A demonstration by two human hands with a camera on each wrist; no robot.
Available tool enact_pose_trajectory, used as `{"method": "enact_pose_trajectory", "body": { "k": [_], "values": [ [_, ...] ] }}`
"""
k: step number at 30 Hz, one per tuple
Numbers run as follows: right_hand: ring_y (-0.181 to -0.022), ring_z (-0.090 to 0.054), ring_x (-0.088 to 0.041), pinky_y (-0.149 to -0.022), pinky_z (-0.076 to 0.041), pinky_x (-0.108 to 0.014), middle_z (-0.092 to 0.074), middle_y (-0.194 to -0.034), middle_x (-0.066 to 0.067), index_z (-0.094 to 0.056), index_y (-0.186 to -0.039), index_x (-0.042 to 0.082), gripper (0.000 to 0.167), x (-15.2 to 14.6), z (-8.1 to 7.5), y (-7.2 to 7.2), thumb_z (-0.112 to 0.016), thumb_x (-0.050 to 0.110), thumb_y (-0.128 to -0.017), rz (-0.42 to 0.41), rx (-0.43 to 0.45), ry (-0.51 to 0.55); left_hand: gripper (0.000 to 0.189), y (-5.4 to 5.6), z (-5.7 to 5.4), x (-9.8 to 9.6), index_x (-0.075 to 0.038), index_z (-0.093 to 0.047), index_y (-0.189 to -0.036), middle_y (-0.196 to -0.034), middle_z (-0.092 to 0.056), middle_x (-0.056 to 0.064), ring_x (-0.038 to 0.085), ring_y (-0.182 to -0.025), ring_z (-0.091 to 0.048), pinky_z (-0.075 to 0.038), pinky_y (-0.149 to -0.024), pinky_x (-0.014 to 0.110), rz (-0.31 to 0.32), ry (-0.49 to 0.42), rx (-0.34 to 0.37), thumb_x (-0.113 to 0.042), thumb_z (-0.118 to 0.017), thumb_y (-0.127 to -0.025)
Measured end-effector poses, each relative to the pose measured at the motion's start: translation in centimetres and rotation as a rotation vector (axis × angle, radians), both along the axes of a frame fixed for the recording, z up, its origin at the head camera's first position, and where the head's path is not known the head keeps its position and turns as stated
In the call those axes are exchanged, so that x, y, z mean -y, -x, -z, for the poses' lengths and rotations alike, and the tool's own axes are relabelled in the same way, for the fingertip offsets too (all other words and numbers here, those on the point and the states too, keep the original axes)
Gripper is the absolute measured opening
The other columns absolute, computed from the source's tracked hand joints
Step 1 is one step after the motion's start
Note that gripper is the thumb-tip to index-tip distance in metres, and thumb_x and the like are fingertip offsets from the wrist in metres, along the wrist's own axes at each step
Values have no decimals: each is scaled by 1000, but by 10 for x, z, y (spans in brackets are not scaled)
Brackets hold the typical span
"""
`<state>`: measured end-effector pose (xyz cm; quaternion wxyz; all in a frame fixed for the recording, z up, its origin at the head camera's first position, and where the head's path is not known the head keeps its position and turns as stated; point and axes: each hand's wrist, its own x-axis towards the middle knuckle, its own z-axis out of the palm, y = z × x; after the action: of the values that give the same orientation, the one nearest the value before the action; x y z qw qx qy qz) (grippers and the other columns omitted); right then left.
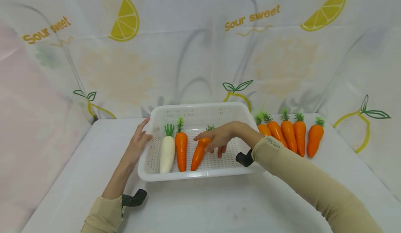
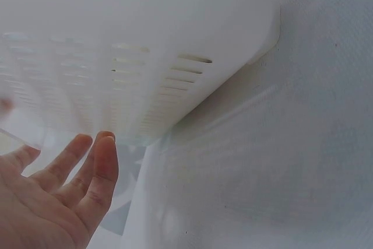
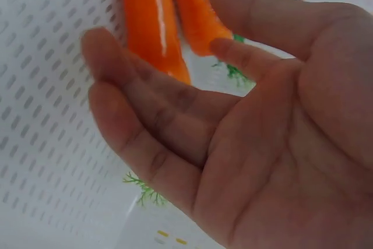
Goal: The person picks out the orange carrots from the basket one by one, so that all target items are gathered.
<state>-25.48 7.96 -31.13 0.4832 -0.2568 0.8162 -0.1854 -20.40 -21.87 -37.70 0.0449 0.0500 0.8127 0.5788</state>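
A white slotted basket (image 1: 205, 173) holds a white radish (image 1: 167, 154) with green leaves and two orange carrots. My left hand (image 1: 138, 142) rests at the basket's left rim, its fingers fairly straight along the outside wall in the left wrist view. Over the right-hand carrot (image 1: 198, 155) in the basket, my right hand (image 1: 219, 136) hovers with loosely spread fingers and hides part of its top. The right wrist view shows nothing held in this palm. The other carrot (image 1: 181, 151) lies between that carrot and the radish.
Right of the basket, several carrots (image 1: 289, 135) lie in a row on the white table (image 1: 200, 205), partly behind my right forearm. A white cloth (image 1: 194, 62) printed with lemons hangs behind. Both wrists wear black camera mounts.
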Motion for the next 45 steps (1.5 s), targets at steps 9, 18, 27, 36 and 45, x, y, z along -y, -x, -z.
{"method": "enact_pose_trajectory", "body": {
  "k": [9, 18, 27, 36, 45],
  "values": [
    [-92, -66, -28, -84, -52, -37, -51, -121, -10, -34, -145, 28, 50, 18, 12, 1, -46, 36, -97, -32, -34, -159, 61, 0, 0, -7, -33, -8, -152, -144, -38, 20, 31, -110, -54, -51, -77, 31, 6, -34, 18, -24, -35, -98],
    [-73, -50, -16, -66, -47, -27, -50, -102, -5, -52, -124, 21, 33, 8, 5, -1, -58, 19, -92, -23, -296, -93, 61, 4, -1, -10, -31, -8, -152, -143, -38, 20, 30, -109, -55, -52, -76, 33, 14, -21, -6, -22, -35, -98],
    [-79, -55, -21, -66, -51, -26, -46, -114, -11, -48, -123, 22, 34, -5, -25, -3, -50, 10, -91, -9, -449, 126, 62, 0, -5, -6, -31, -7, -152, -142, -39, 22, 32, -110, -54, -49, -78, 32, 2, -3, -4, -23, -35, -97],
    [-93, -52, -23, -73, -48, -28, -50, -106, -9, -47, -127, 22, 40, -29, -39, -5, -47, 9, -89, 104, -572, 316, 63, -3, -2, -1, -31, -5, -152, -141, -38, 22, 28, -107, -53, -47, -78, 32, 9, -6, 9, -23, -35, -97],
    [-103, -51, -19, -86, -46, -34, -55, -107, -5, -47, -130, 16, 40, -63, -56, -6, -49, 8, -90, 134, -633, 481, 63, -3, -2, 1, -31, -4, -152, -146, -35, 21, 33, -114, -50, -47, -79, 32, 22, -23, -6, -23, -34, -98]
  ]
}}
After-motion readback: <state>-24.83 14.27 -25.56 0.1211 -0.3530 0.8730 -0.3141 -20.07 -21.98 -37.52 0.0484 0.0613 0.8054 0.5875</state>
